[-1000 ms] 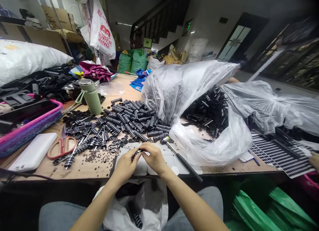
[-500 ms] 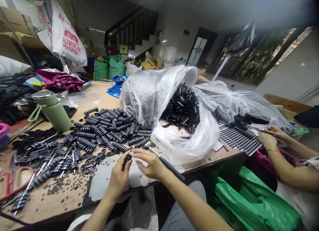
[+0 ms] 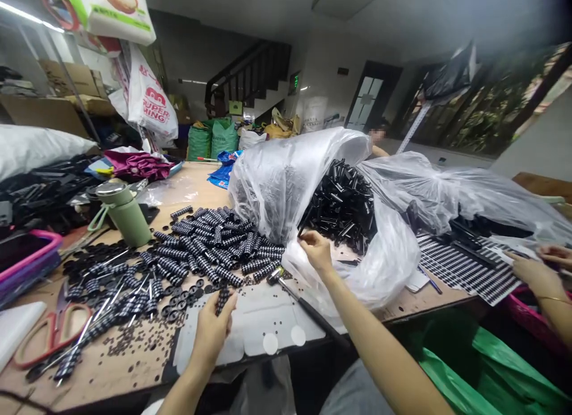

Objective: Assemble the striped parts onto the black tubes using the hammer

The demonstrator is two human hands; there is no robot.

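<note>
My left hand [image 3: 214, 321] is closed around a black-and-white checked cylinder [image 3: 222, 300], held upright over a pale plastic sheet [image 3: 268, 307] at the table edge. At the mouth of a large clear plastic bag [image 3: 272, 176], my right hand [image 3: 316, 251] has its fingers bent together; whatever they pinch is too small to make out. Many black plastic parts [image 3: 342, 203] fill the bag just beyond that hand. Below it lies a hammer [image 3: 308, 307] with a dark handle. A heap of checked cylinders [image 3: 201, 242] spreads to the left, with black discs [image 3: 181, 299] in front.
Scissors [image 3: 56, 331], metal rods with checked sleeves [image 3: 107, 302] and a green flask [image 3: 127, 215] are on the left. Small dark bits [image 3: 134, 337] lie scattered there. At right, a co-worker's hands [image 3: 536, 272] are beside a checked sheet [image 3: 465, 263]. A green bag [image 3: 496, 367] hangs below.
My right hand has left the cylinder in my left hand and moved up and right to the bag's mouth. The view has shifted, so things appear further right and slightly lower.
</note>
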